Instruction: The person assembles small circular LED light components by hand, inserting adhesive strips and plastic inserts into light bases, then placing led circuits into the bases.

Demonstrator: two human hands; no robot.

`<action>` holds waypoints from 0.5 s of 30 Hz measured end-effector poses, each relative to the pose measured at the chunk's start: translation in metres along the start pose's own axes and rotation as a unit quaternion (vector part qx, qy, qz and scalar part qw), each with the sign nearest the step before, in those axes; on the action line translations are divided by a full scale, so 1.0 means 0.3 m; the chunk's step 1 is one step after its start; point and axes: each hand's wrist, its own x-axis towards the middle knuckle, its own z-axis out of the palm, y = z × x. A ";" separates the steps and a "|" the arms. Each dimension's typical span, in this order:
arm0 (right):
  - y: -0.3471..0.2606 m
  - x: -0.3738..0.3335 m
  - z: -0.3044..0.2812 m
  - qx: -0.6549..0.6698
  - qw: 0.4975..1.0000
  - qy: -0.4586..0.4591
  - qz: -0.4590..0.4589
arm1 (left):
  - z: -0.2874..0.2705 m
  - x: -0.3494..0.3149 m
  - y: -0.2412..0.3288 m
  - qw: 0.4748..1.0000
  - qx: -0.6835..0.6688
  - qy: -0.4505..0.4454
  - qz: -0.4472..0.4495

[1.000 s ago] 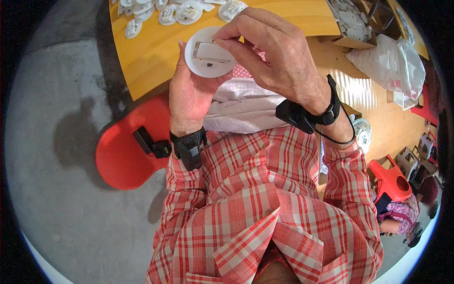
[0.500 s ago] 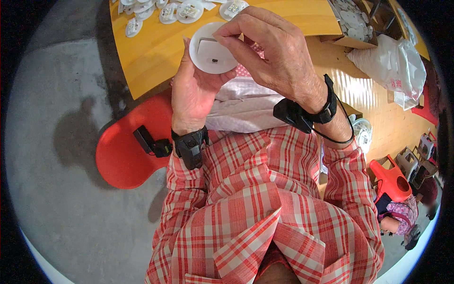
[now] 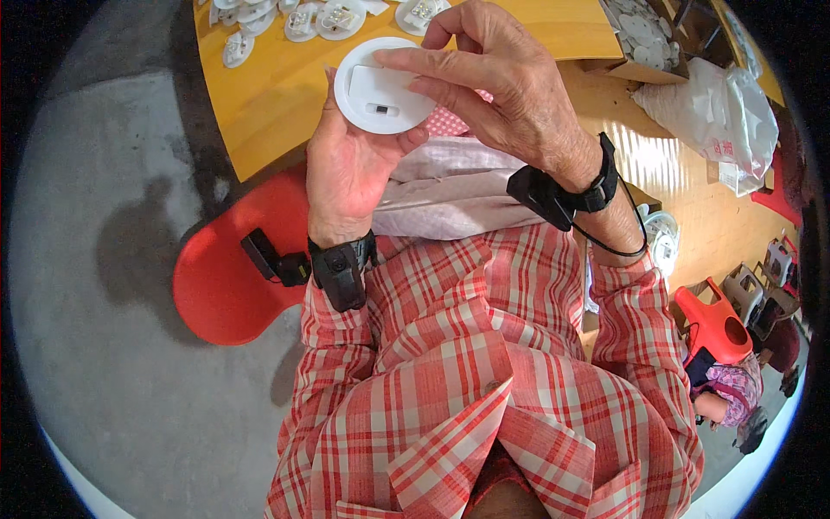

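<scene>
A white round plastic housing (image 3: 362, 112) is held up over my lap, in front of the yellow table. On its face are a rectangular panel and a small slot with a black switch (image 3: 382, 109). My left hand (image 3: 350, 169) grips the housing from below and behind, its fingers wrapped round the edge. My right hand (image 3: 497, 82) reaches over from the right. Its index fingertip touches the top of the panel and its thumb tip lies near the panel's right edge, with a gap between them. Nothing shows between these fingers.
Several white round parts with fittings (image 3: 341, 19) lie on the yellow table (image 3: 259, 104). A carton of white discs (image 3: 640, 39) and a plastic bag (image 3: 722, 117) are at the right. A red stool (image 3: 229, 285) stands at my left. Another person's arm (image 3: 711, 406) shows far right.
My right thumb and index finger have spread from a pinch at the panel's upper edge. The housing has moved slightly left and turned, and its switch slot shows more plainly.
</scene>
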 end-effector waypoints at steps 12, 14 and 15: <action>0.048 -0.092 0.043 -0.280 0.955 -0.072 -0.065 | 0.052 -0.008 -0.013 0.986 0.146 0.030 0.079; 0.048 -0.101 0.046 -0.230 0.968 -0.086 -0.045 | 0.048 -0.003 -0.017 0.958 0.259 0.029 0.115; 0.048 -0.101 0.044 -0.232 0.968 -0.085 -0.044 | 0.050 -0.001 -0.015 0.947 0.294 0.019 0.131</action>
